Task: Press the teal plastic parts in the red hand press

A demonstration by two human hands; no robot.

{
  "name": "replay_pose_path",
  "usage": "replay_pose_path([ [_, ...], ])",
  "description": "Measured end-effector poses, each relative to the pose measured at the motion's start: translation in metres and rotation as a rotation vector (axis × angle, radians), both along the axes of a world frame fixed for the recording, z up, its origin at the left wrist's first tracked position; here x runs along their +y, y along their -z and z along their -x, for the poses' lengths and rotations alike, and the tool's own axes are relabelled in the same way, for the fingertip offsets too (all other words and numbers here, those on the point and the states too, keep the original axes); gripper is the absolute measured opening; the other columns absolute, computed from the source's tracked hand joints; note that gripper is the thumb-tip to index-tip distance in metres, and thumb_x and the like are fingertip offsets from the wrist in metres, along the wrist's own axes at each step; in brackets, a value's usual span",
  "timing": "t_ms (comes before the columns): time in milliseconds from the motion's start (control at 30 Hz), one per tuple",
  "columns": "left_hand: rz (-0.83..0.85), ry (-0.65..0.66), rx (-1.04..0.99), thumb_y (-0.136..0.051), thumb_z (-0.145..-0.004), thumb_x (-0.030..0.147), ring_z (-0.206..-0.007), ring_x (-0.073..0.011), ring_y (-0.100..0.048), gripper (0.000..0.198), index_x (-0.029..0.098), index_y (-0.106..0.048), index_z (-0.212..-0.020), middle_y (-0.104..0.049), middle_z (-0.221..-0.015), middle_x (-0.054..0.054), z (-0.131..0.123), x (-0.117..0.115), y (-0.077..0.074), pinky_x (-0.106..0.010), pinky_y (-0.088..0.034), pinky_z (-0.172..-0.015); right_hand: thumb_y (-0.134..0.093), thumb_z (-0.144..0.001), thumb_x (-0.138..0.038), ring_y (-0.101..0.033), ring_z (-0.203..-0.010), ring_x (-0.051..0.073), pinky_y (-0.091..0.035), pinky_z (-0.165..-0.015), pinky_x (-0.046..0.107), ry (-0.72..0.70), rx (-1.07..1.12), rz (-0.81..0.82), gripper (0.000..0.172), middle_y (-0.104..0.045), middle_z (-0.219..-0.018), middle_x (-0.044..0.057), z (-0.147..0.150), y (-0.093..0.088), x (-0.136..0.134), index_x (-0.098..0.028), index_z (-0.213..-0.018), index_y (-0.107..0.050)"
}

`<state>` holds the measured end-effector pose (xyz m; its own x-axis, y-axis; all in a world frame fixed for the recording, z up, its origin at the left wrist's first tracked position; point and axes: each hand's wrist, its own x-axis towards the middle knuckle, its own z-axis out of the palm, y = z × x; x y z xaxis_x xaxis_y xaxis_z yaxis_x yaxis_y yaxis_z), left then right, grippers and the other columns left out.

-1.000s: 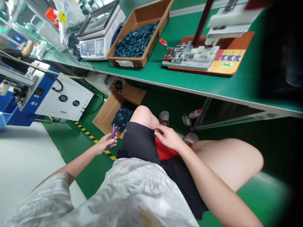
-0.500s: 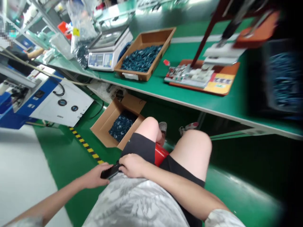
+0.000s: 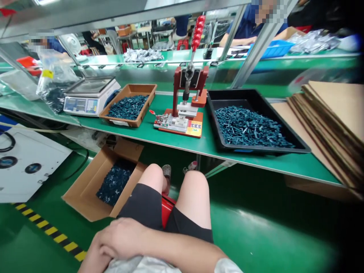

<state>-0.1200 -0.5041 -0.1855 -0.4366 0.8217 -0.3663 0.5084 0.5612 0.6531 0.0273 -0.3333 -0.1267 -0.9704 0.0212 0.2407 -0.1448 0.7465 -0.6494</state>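
Observation:
Both my hands rest low on my left hip, at the edge of the black shorts [image 3: 145, 208]. My right hand [image 3: 122, 237] lies on top with its fingers curled down and to the left, and what they press on is hidden. Partly covered beneath it is my left hand [image 3: 92, 259], whose fingers do not show. No phone is visible. I sit on a red stool [image 3: 167, 208] facing a green bench [image 3: 182, 146]. On the bench stands a red hand press [image 3: 189, 85] on an orange base.
A black tray [image 3: 250, 94] of dark teal parts sits right of the press, a brown tray [image 3: 131, 89] of them and a scale [image 3: 88, 94] to its left. Flat cardboard sheets [image 3: 335, 113] lie far right. An open box [image 3: 85, 189] of parts stands by my left knee. People work beyond.
My view has lifted from my lap to the bench. My left hand held a phone beside my thigh, then both hands came to my hip; the phone is out of sight now.

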Motion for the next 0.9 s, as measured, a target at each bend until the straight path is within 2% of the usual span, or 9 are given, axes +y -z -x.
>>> replay_pose_path([
  [67, -0.061, -0.038, 0.080, -0.063, -0.073, 0.046, -0.108, -0.0423, -0.066, 0.036, 0.026, -0.078, -0.099, -0.072, -0.107, -0.015, -0.015, 0.020, -0.003, -0.060, -0.054, -0.101, -0.055, -0.101, -0.041, -0.069, -0.104, 0.021, -0.052, -0.093, 0.032, 0.136, 0.048, 0.025, 0.021, -0.076, -0.108, 0.002, -0.005, 0.005, 0.023, -0.025, -0.102, -0.068],
  [167, -0.078, -0.012, 0.052, -0.061, -0.078, 0.036, -0.114, -0.0351, -0.066, 0.057, 0.024, -0.068, -0.133, -0.064, -0.130, -0.016, -0.024, 0.029, -0.017, -0.049, -0.059, -0.099, -0.059, -0.100, -0.046, -0.059, -0.127, 0.027, -0.039, -0.116, 0.047, 0.289, -0.022, 0.075, 0.032, -0.068, -0.133, 0.009, -0.012, 0.025, 0.053, -0.022, -0.118, -0.068],
  [267, 0.030, 0.171, -0.007, -0.062, -0.081, 0.027, -0.135, -0.0306, -0.056, 0.074, 0.029, -0.050, -0.154, -0.048, -0.155, -0.011, -0.007, 0.013, -0.035, -0.041, -0.055, -0.108, -0.060, -0.101, -0.047, -0.047, -0.142, 0.028, -0.023, -0.126, 0.052, 0.300, -0.076, 0.112, 0.041, -0.059, -0.146, 0.011, -0.015, 0.047, 0.063, -0.020, -0.132, -0.064],
  [367, 0.142, 0.400, 0.057, -0.060, -0.081, 0.017, -0.149, -0.0301, -0.041, 0.080, 0.038, -0.044, -0.157, -0.038, -0.165, -0.003, 0.015, -0.003, -0.049, -0.048, -0.041, -0.121, -0.057, -0.103, -0.043, -0.046, -0.142, 0.025, -0.018, -0.129, 0.050, 0.325, -0.048, 0.155, 0.038, -0.062, -0.143, 0.009, -0.012, 0.057, 0.056, -0.021, -0.133, -0.065],
  [433, 0.119, 0.466, 0.151, -0.058, -0.080, 0.011, -0.150, -0.0297, -0.040, 0.081, 0.039, -0.046, -0.155, -0.041, -0.163, -0.001, 0.023, -0.006, -0.050, -0.052, -0.035, -0.124, -0.056, -0.103, -0.040, -0.048, -0.140, 0.025, -0.018, -0.129, 0.049, 0.356, -0.031, 0.192, 0.037, -0.065, -0.139, 0.008, -0.012, 0.056, 0.052, -0.021, -0.133, -0.065],
  [567, -0.068, 0.460, 0.284, -0.049, -0.079, 0.003, -0.140, -0.0252, -0.053, 0.076, 0.035, -0.057, -0.147, -0.054, -0.153, -0.004, 0.017, 0.006, -0.030, -0.044, -0.047, -0.119, -0.055, -0.104, -0.034, -0.051, -0.136, 0.024, -0.025, -0.128, 0.048, 0.429, 0.027, 0.271, 0.041, -0.064, -0.139, 0.009, -0.020, 0.050, 0.056, -0.020, -0.142, -0.058],
  [700, -0.269, 0.358, 0.398, -0.045, -0.071, -0.002, -0.119, -0.0240, -0.064, 0.057, 0.025, -0.071, -0.115, -0.067, -0.125, -0.009, -0.004, 0.034, -0.008, -0.038, -0.056, -0.104, -0.052, -0.104, -0.031, -0.054, -0.132, 0.026, -0.036, -0.121, 0.047, 0.571, 0.094, 0.349, 0.039, -0.063, -0.138, 0.011, -0.032, 0.047, 0.071, -0.018, -0.141, -0.058],
  [800, -0.342, 0.297, 0.452, -0.042, -0.065, -0.003, -0.092, -0.0223, -0.065, 0.038, 0.020, -0.063, -0.086, -0.065, -0.094, -0.007, -0.021, 0.058, 0.002, -0.034, -0.057, -0.085, -0.048, -0.105, -0.031, -0.056, -0.127, 0.025, -0.044, -0.114, 0.045, 0.646, 0.147, 0.410, 0.037, -0.063, -0.135, 0.012, -0.039, 0.048, 0.082, -0.018, -0.138, -0.059],
  [900, -0.296, 0.299, 0.460, -0.042, -0.062, -0.002, -0.071, -0.0191, -0.058, 0.033, 0.021, -0.057, -0.081, -0.057, -0.075, -0.002, -0.026, 0.064, 0.005, -0.029, -0.050, -0.068, -0.047, -0.105, -0.031, -0.059, -0.123, 0.025, -0.047, -0.112, 0.045, 0.702, 0.164, 0.450, 0.034, -0.066, -0.130, 0.011, -0.045, 0.050, 0.090, -0.019, -0.134, -0.062],
])
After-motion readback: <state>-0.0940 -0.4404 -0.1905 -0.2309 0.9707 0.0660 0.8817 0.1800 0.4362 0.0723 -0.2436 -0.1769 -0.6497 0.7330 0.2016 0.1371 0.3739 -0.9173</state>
